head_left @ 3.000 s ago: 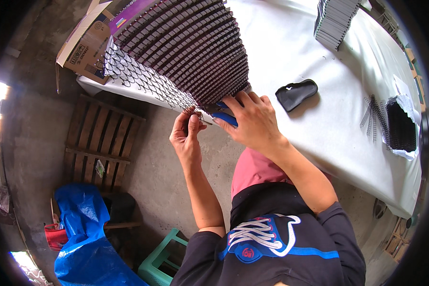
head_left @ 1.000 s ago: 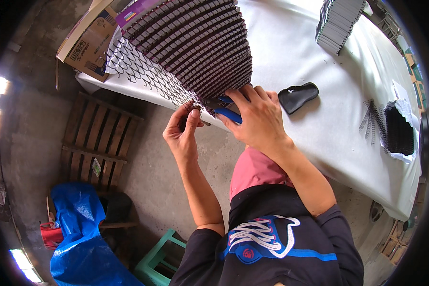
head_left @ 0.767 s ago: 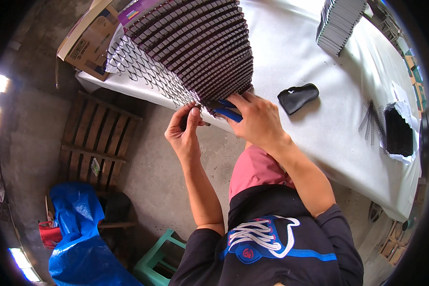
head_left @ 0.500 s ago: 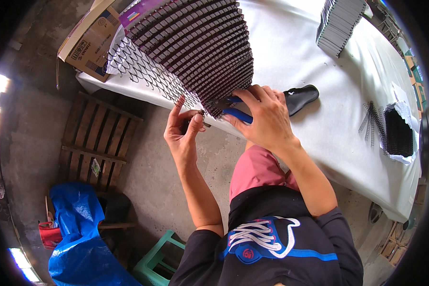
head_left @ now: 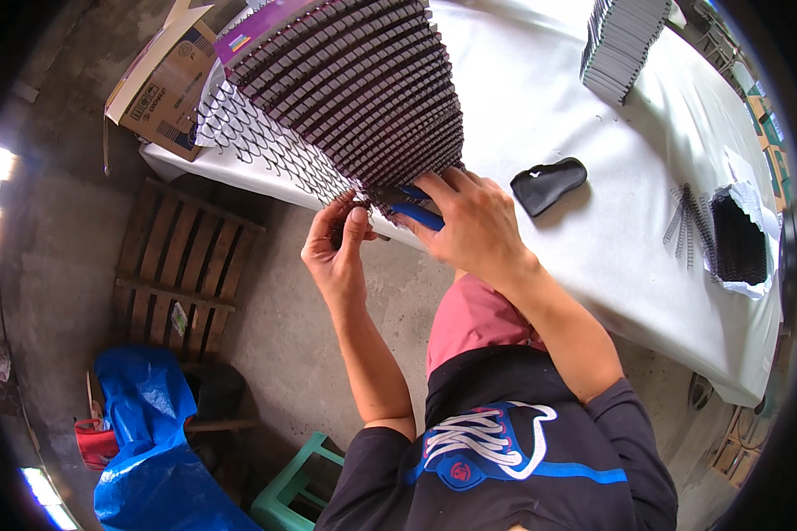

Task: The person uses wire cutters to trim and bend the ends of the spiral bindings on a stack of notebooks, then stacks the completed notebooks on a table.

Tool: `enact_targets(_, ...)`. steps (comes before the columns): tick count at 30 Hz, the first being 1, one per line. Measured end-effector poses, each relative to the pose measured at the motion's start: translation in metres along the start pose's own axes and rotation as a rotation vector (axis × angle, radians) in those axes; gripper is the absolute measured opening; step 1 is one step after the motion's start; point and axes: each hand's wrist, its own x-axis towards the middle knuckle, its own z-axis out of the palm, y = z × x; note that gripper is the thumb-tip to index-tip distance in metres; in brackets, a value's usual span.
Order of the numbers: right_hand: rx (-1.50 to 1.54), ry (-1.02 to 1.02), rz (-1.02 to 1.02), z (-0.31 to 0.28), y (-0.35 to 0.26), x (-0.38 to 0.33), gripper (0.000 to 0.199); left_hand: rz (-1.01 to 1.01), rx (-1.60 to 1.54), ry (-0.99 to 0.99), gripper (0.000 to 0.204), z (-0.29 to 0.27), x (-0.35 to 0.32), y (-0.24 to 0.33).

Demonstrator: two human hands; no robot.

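A tall stack of wire-bound books (head_left: pixel 363 88), with dark wire loops along its rows and a purple cover on top, stands at the near edge of the white-covered table. My right hand (head_left: pixel 480 219) is closed on blue-handled pliers (head_left: pixel 419 215), whose jaws are at the stack's lower corner. Beside the jaws, my left hand (head_left: pixel 336 252) pinches dark wire binding pieces, partly hidden by the fingers. Loose wire loops (head_left: pixel 257 133) spread like a net along the stack's left side. A black, sole-shaped case (head_left: pixel 549 184) lies on the cloth right of my right hand.
An open cardboard box (head_left: pixel 159 97) stands at the far left. Another grey-edged stack (head_left: pixel 624 49) is at the far right. Wire strips (head_left: pixel 684 226) lie beside a white bag of black wire (head_left: pixel 740 243). Below are a wooden pallet (head_left: pixel 181 274), blue tarp (head_left: pixel 146 416) and green stool (head_left: pixel 283 478).
My right hand and the pliers have shifted left, closer to my left hand. My left fingers have curled in around the wire. More of the black case shows.
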Motion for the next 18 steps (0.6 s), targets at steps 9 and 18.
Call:
enact_targets(9, 0.016, 0.072, -0.064, -0.013, 0.007, -0.003, 0.040, -0.004, 0.012, 0.042, 0.026, 0.002, -0.002, 0.003)
enact_targets(18, -0.094, 0.094, -0.042, -0.012, -0.003, 0.003, 0.045, 0.014, 0.097, 0.006, 0.029, 0.002, 0.002, 0.009)
